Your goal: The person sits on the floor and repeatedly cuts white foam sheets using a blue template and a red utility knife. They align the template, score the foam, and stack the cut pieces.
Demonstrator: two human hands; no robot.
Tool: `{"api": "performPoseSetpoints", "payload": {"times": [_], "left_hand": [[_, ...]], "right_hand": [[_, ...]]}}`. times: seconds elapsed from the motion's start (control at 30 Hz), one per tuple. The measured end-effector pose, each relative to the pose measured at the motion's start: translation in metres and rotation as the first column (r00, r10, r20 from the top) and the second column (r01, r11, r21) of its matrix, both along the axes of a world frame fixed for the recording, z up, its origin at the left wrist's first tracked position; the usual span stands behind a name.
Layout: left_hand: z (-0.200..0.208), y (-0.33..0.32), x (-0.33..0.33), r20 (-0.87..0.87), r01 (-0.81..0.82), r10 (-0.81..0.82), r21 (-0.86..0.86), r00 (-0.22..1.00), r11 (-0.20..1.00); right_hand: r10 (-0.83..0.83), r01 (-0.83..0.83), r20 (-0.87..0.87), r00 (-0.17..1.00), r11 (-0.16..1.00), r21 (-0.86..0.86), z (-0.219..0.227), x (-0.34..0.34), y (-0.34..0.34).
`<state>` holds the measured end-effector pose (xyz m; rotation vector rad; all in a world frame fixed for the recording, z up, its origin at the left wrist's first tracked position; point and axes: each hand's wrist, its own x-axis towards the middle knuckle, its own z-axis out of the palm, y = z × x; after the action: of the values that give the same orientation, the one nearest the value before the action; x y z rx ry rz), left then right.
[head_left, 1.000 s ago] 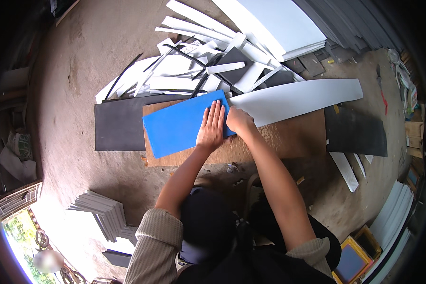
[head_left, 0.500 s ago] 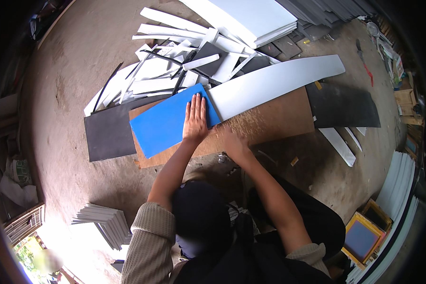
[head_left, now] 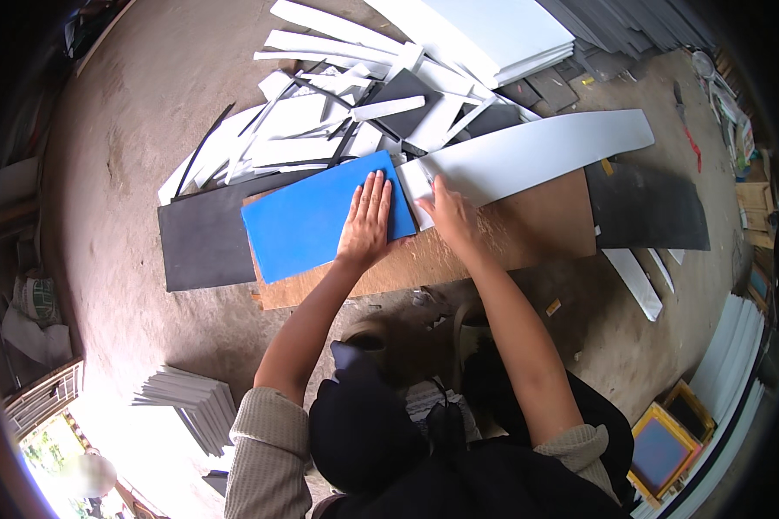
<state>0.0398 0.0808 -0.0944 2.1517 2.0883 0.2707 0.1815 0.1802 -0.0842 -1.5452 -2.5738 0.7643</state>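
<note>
My left hand (head_left: 368, 221) lies flat on a blue rectangular board (head_left: 312, 216), fingers stretched together near its right edge. Beside that edge, my right hand (head_left: 452, 214) is closed over a long white sheet strip (head_left: 545, 156); a small thin thing seems to show at its fingertips, too small to name. The white strip runs from the blue board out to the right, its far end curved. Beneath both lies a brown wooden board (head_left: 537, 216) with a scratched surface.
Beyond the boards lies a heap of white and black offcuts (head_left: 320, 121), with stacked white sheets (head_left: 493, 35) behind it. Dark sheets (head_left: 208, 242) stick out at the left. A red-handled tool (head_left: 691, 143) lies at far right; yellow-framed panels (head_left: 664, 445) stand lower right.
My right hand has moved up and forward from the wooden board's near edge onto the white strip beside the blue board. My left hand still presses on the blue board. The view has shifted slightly.
</note>
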Motion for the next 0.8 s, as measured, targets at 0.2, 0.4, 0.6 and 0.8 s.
{"api": "performPoseSetpoints", "payload": {"times": [0.2, 0.4, 0.6, 0.8], "left_hand": [[0.0, -0.002, -0.024, -0.025, 0.097, -0.097, -0.01, 0.995, 0.995], [0.002, 0.003, -0.041, -0.04, 0.183, -0.184, -0.032, 0.982, 0.983], [0.002, 0.001, -0.032, -0.049, 0.014, -0.016, -0.028, 0.999, 0.999], [0.003, 0.005, -0.031, 0.014, 0.01, -0.01, -0.006, 1.0, 1.0]], "right_hand": [[0.033, -0.032, -0.06, 0.998, 0.999, 0.019, -0.01, 0.003, 0.005], [0.051, -0.051, -0.023, 0.998, 0.999, 0.012, -0.007, 0.005, 0.008], [0.032, -0.033, 0.046, 0.998, 0.999, 0.016, 0.007, -0.03, -0.016], [0.014, -0.026, 0.137, 0.99, 0.996, 0.083, -0.008, -0.053, -0.023]]}}
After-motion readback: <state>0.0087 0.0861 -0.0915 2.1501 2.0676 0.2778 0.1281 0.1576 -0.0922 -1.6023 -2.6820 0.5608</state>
